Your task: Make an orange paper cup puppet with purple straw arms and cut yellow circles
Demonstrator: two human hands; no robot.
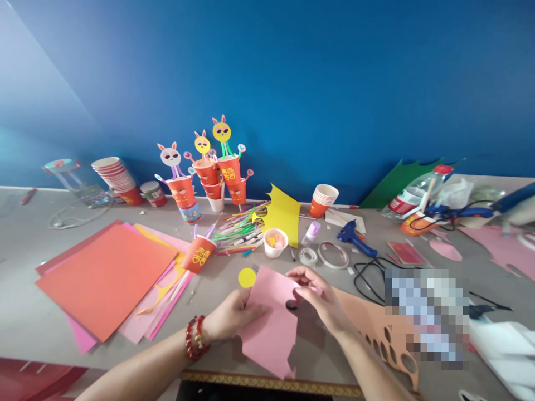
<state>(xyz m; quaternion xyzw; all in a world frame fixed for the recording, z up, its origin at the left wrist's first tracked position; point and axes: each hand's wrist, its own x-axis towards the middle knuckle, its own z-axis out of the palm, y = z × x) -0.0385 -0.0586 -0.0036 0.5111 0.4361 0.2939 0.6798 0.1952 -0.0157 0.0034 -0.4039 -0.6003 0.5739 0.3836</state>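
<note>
A sheet of pink paper point(270, 328) with a ragged, cut right edge is held up over the front of the table. My left hand point(232, 317) grips its left side, thumb lying on top of the sheet. At the upper right edge, the closed fingers of my right hand point(320, 298) pinch the pink paper; a bit of pink shows between them. Just below those fingertips is a dark oval spot point(291, 304); whether it is a hole or an object, I cannot tell. Behind the sheet lies a yellow paper circle point(247, 277).
Coloured paper sheets point(108, 278) are piled left, beside a tilted red cup point(199, 255). Rabbit-faced cup figures point(181, 189) stand behind. Right are a blue glue gun point(355, 236), tape rolls point(333, 254), a peach sheet with holes point(363, 312), a plastic bottle point(418, 192) and black cable point(368, 278).
</note>
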